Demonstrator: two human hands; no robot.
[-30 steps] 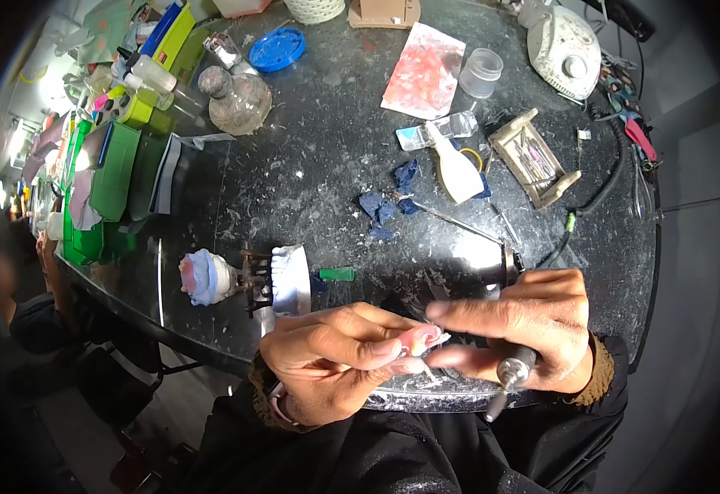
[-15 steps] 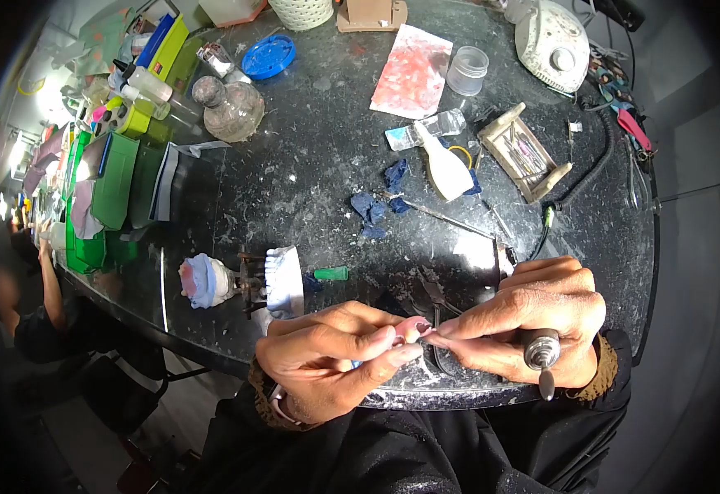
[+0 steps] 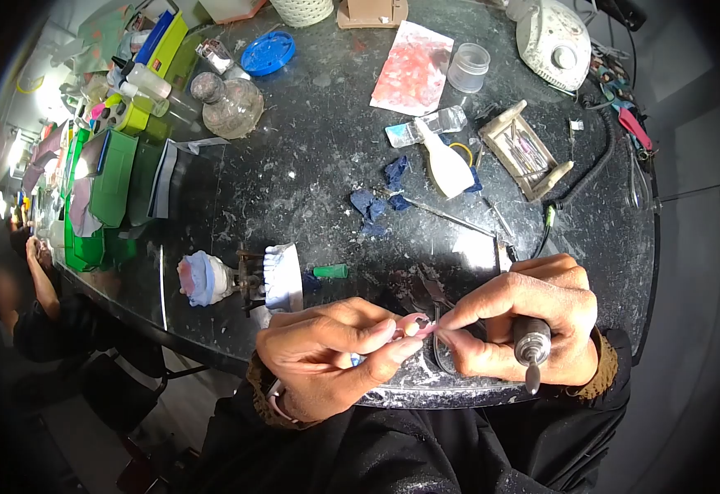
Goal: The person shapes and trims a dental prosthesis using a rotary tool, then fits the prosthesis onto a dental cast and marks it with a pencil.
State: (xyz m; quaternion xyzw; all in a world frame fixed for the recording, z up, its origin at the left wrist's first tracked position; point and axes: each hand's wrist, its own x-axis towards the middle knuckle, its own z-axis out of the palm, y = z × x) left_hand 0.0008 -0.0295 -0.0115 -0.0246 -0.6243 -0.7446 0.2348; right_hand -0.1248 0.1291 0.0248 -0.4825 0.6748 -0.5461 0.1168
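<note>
My left hand (image 3: 327, 350) pinches a small pink denture piece (image 3: 414, 324) between thumb and fingers. My right hand (image 3: 521, 321) holds a metal rotary handpiece (image 3: 532, 342) against the palm, its bit pointing down toward my lap. The right thumb and index fingertips meet the right end of the pink piece. Beyond my left hand, a dental cast (image 3: 282, 278) in white stands on a dark articulator (image 3: 250, 281), with a blue-and-pink cast (image 3: 203, 279) at its left. Near the white cast lies a green cylinder (image 3: 330, 271).
A white bottle (image 3: 447, 167), a wooden tool rack (image 3: 526, 153), blue scraps (image 3: 369, 207) and a long metal tool (image 3: 451, 216) lie ahead. Green bins (image 3: 115, 177) and a glass flask (image 3: 233, 107) stand left. At far left sits another person (image 3: 47, 288).
My right hand has moved left, and its thumb and index finger have closed onto the pink piece's end. The handpiece has swung to point straight down. The view has shifted slightly.
</note>
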